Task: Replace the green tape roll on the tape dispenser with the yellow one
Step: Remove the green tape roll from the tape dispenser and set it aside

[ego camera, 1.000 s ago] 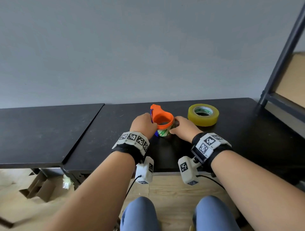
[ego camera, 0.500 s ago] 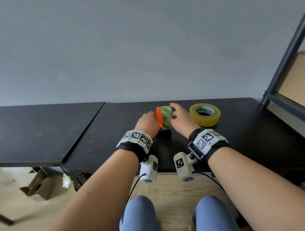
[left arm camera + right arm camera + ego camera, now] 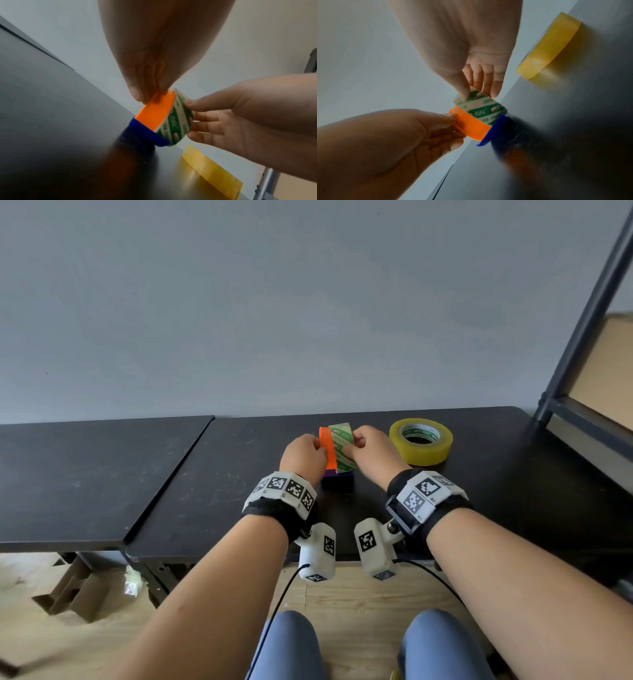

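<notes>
The orange tape dispenser [image 3: 326,447] with a blue end [image 3: 147,133] stands on edge on the black table [image 3: 219,474]. My left hand [image 3: 303,455] pinches its orange band [image 3: 155,109] from the left. The green-printed tape roll [image 3: 342,446] sits against the dispenser's right side and sticks out of it. My right hand [image 3: 371,451] grips this roll [image 3: 481,108] with thumb and fingers. The yellow tape roll [image 3: 420,441] lies flat on the table to the right, untouched.
A second black table [image 3: 68,474] adjoins on the left. A dark metal shelf frame [image 3: 582,337] rises at the right edge. Cardboard pieces [image 3: 72,594] lie on the wooden floor below. My knees show under the table's front edge.
The dispenser was turned from lying with its ring upward to standing on edge. Both hands moved slightly away from me and shifted their hold, the right one onto the green roll.
</notes>
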`<action>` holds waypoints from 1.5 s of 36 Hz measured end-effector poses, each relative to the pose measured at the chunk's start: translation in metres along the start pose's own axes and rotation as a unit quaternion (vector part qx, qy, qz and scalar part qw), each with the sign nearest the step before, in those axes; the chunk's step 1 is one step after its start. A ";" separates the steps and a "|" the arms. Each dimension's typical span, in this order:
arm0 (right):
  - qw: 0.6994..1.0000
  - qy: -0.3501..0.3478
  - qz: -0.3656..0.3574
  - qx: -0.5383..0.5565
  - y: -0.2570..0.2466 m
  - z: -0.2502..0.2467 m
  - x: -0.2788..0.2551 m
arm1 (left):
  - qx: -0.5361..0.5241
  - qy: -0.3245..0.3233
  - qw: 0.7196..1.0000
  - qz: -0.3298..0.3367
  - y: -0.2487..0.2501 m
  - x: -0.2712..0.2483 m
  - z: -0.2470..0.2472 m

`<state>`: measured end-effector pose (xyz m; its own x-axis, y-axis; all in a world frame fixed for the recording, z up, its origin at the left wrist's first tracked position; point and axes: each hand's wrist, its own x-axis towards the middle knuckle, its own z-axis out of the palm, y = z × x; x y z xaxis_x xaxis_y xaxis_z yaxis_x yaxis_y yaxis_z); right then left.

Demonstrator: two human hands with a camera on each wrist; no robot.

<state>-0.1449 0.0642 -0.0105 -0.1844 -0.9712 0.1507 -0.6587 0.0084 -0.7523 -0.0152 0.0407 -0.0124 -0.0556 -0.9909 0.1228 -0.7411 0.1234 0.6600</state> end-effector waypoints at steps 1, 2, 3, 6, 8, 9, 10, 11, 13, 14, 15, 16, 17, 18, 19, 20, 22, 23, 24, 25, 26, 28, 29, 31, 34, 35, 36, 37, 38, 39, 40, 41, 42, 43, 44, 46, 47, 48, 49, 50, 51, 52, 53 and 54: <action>1.000 0.004 0.002 0.000 0.000 0.000 0.000 | -0.002 0.001 1.000 -0.006 0.000 0.001 -0.001; 1.000 0.010 0.006 0.001 0.001 0.000 0.001 | -0.003 0.003 1.000 -0.011 -0.001 0.002 -0.001; 1.000 0.017 0.009 0.001 0.001 0.001 0.001 | -0.003 0.004 1.000 -0.014 -0.002 0.002 -0.002; 0.999 0.034 0.010 -0.012 0.000 0.001 0.000 | 0.005 -0.002 1.000 -0.020 -0.004 0.003 -0.004; 0.999 0.044 0.005 -0.023 -0.001 0.000 -0.001 | 0.008 -0.004 1.000 -0.021 -0.006 0.002 -0.004; 0.998 0.048 0.003 -0.026 -0.001 -0.001 -0.001 | 0.009 -0.003 1.000 -0.022 -0.007 0.002 -0.004; 0.998 0.049 0.002 -0.027 -0.002 -0.001 -0.001 | 0.011 -0.002 1.000 -0.022 -0.007 0.001 -0.004; 0.999 0.048 0.002 -0.027 -0.002 -0.002 -0.002 | 0.013 -0.002 1.000 -0.021 -0.006 0.001 -0.005; 0.999 0.046 0.003 -0.026 -0.003 -0.004 -0.002 | 0.014 -0.002 1.000 -0.022 -0.005 0.000 -0.005; 0.999 0.048 0.003 -0.026 -0.002 -0.005 -0.003 | 0.015 0.000 1.000 -0.022 -0.004 0.000 -0.005; 0.998 0.050 0.003 -0.027 -0.002 -0.006 -0.003 | 0.017 0.003 1.000 -0.023 -0.003 -0.001 -0.006; 0.998 0.052 0.003 -0.028 -0.001 -0.008 -0.004 | 0.021 0.008 0.999 -0.023 -0.002 -0.002 -0.006; 0.998 0.054 0.003 -0.029 -0.001 -0.009 -0.005 | 0.026 0.016 0.999 -0.020 0.000 -0.003 -0.007; 0.998 0.055 0.002 -0.029 0.000 -0.011 -0.006 | 0.033 0.025 0.999 -0.013 0.002 -0.005 -0.008; 0.998 0.057 0.001 -0.029 0.000 -0.013 -0.008 | 0.042 0.034 0.999 -0.003 0.005 -0.006 -0.009; 0.998 0.060 0.002 -0.027 0.001 -0.016 -0.009 | 0.052 0.040 0.998 0.010 0.008 -0.007 -0.009; 0.997 0.068 0.002 -0.024 0.002 -0.021 -0.012 | 0.069 0.052 0.996 0.034 0.016 -0.011 -0.009; 0.997 0.072 0.002 -0.022 0.003 -0.025 -0.014 | 0.075 0.055 0.995 0.044 0.020 -0.013 -0.008; 0.997 0.075 0.003 -0.021 0.004 -0.029 -0.016 | 0.078 0.056 0.994 0.054 0.024 -0.015 -0.007; 0.997 0.081 0.003 -0.022 0.006 -0.033 -0.018 | 0.080 0.054 0.993 0.065 0.029 -0.018 -0.006; 0.996 0.088 0.003 -0.024 0.008 -0.038 -0.020 | 0.083 0.052 0.992 0.079 0.035 -0.020 -0.004; 0.993 0.110 0.007 -0.029 0.014 -0.049 -0.025 | 0.089 0.050 0.989 0.108 0.046 -0.024 0.002; 0.992 0.124 0.010 -0.031 0.018 -0.054 -0.028 | 0.091 0.048 0.987 0.120 0.052 -0.026 0.006; 0.989 0.146 0.018 -0.033 0.026 -0.066 -0.033 | 0.093 0.041 0.986 0.135 0.064 -0.029 0.015; 0.984 0.166 0.036 -0.049 0.039 -0.084 -0.041 | 0.091 0.016 0.984 0.152 0.081 -0.032 0.031; 0.982 0.171 0.043 -0.062 0.045 -0.090 -0.043 | 0.089 0.006 0.984 0.158 0.086 -0.033 0.036; 0.980 0.177 0.050 -0.079 0.051 -0.096 -0.045 | 0.087 -0.005 0.983 0.162 0.091 -0.034 0.042; 0.977 0.180 0.058 -0.097 0.057 -0.102 -0.046 | 0.086 -0.016 0.982 0.165 0.097 -0.035 0.048; 0.974 0.181 0.067 -0.118 0.063 -0.108 -0.047 | 0.086 -0.027 0.982 0.168 0.102 -0.036 0.054; 0.971 0.179 0.076 -0.140 0.070 -0.113 -0.048 | 0.087 -0.036 0.981 0.170 0.107 -0.037 0.059; 0.968 0.173 0.086 -0.162 0.076 -0.119 -0.049 | 0.089 -0.043 0.980 0.173 0.112 -0.039 0.065; 0.965 0.164 0.096 -0.182 0.082 -0.123 -0.049 | 0.092 -0.048 0.979 0.175 0.117 -0.040 0.070; 0.961 0.154 0.105 -0.202 0.088 -0.127 -0.050 | 0.095 -0.054 0.978 0.178 0.122 -0.041 0.076; 0.957 0.145 0.113 -0.224 0.092 -0.130 -0.050 | 0.096 -0.063 0.977 0.179 0.126 -0.042 0.081; 0.952 0.140 0.119 -0.245 0.097 -0.133 -0.051 | 0.097 -0.075 0.976 0.179 0.131 -0.043 0.086; 0.942 0.135 0.131 -0.279 0.105 -0.137 -0.051 | 0.101 -0.097 0.974 0.179 0.138 -0.045 0.094; 0.937 0.129 0.139 -0.292 0.109 -0.138 -0.051 | 0.106 -0.103 0.972 0.181 0.141 -0.046 0.097; 0.933 0.122 0.148 -0.304 0.112 -0.140 -0.051 | 0.113 -0.106 0.970 0.185 0.144 -0.047 0.100; 0.929 0.115 0.157 -0.314 0.115 -0.140 -0.051 | 0.120 -0.107 0.969 0.189 0.146 -0.048 0.103; 0.926 0.111 0.166 -0.321 0.118 -0.141 -0.051 | 0.127 -0.106 0.967 0.193 0.148 -0.049 0.105; 0.923 0.109 0.173 -0.325 0.122 -0.142 -0.051 | 0.132 -0.106 0.966 0.193 0.148 -0.049 0.107; 0.923 0.108 0.179 -0.323 0.125 -0.143 -0.052 | 0.136 -0.105 0.966 0.194 0.149 -0.049 0.108; 0.924 0.108 0.185 -0.317 0.128 -0.143 -0.052 | 0.139 -0.105 0.965 0.195 0.149 -0.049 0.109; 0.925 0.107 0.187 -0.312 0.130 -0.143 -0.053 | 0.142 -0.104 0.965 0.196 0.149 -0.049 0.110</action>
<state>-0.3251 0.1510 -0.0244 -0.5803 -0.8042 0.1284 -0.8007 0.5346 -0.2703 -0.1965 0.1019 -0.0018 -0.4804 -0.8640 0.1509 -0.7873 0.5006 0.3599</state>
